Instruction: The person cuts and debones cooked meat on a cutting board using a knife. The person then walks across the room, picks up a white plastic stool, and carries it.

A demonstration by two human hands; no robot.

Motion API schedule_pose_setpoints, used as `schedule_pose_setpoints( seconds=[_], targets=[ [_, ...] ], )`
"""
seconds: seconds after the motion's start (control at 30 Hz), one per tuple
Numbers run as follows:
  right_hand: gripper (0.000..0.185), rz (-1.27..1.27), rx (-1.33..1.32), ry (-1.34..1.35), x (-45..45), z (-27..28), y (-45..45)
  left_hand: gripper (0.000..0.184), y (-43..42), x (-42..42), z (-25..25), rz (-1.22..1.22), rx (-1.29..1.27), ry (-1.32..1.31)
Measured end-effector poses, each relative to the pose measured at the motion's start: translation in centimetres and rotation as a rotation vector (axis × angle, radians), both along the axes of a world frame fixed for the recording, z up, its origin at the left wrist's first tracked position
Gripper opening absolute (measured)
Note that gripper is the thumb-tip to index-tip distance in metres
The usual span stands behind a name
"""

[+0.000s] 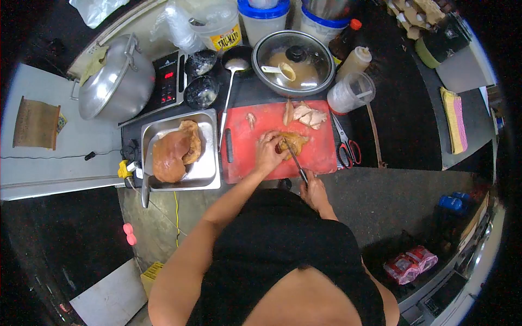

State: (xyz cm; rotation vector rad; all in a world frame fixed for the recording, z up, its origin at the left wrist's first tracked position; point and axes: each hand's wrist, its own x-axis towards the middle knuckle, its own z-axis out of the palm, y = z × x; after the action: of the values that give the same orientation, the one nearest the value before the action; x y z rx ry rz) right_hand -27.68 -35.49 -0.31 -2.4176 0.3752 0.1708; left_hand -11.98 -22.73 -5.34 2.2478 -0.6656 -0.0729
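On the red cutting board point(244, 163), my left hand point(270, 153) grips a browned piece of cooked chicken point(298, 142) with its fingertips. My right hand point(314, 192) is closed around the handle of a knife point(294, 155), whose blade points away from me and touches the chicken. Pale sliced meat point(310, 116) lies at the board's far right, and a small scrap point(250, 120) at its far left. Scissors with red and black handles point(348, 152) rest just right of the board.
Left of the board, a steel tray point(209, 176) holds larger browned meat pieces point(173, 155). A ladle point(230, 87) lies between them. Behind stand a glass-lidded pot point(293, 62), black bowls point(202, 91), a plastic tub point(350, 92) and an induction cooker point(167, 81) beside a big pot point(117, 79).
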Motion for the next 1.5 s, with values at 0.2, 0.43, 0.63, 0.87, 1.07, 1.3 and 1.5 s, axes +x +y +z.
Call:
schedule_pose_setpoints(
  seconds=[0.2,0.43,0.63,0.87,1.07,1.3,1.5],
  targets=[
    [0.042,-0.012,-0.004,0.021,-0.5,-1.5,-0.1,0.044,0.1,-0.1,-1.0,0.0,-0.064,0.039],
    [0.041,-0.018,-0.069,0.078,-0.6,0.4,0.2,0.045,0.4,0.0,-0.6,-0.004,-0.101,0.036],
    [0.041,0.006,-0.074,0.004,-1.0,-0.6,-0.1,0.04,0.4,-0.2,-1.1,0.026,-0.109,0.03],
    [0.04,-0.006,-0.059,0.065,-0.8,-0.5,0.1,0.039,0.6,-0.4,-0.4,0.025,-0.065,0.003],
    [0.04,0.037,-0.089,0.05,-0.7,-1.4,0.0,0.038,0.7,-0.4,-0.7,0.025,-0.077,0.001],
    [0.037,-0.025,-0.077,0.108,0.0,-2.4,0.4,0.037,0.6,-0.4,-0.8,0.041,-0.082,0.009],
    [0.03,0.009,-0.112,0.044,0.7,-2.9,0.6,0.038,0.7,-0.3,0.2,0.036,-0.082,0.093]
  ],
)
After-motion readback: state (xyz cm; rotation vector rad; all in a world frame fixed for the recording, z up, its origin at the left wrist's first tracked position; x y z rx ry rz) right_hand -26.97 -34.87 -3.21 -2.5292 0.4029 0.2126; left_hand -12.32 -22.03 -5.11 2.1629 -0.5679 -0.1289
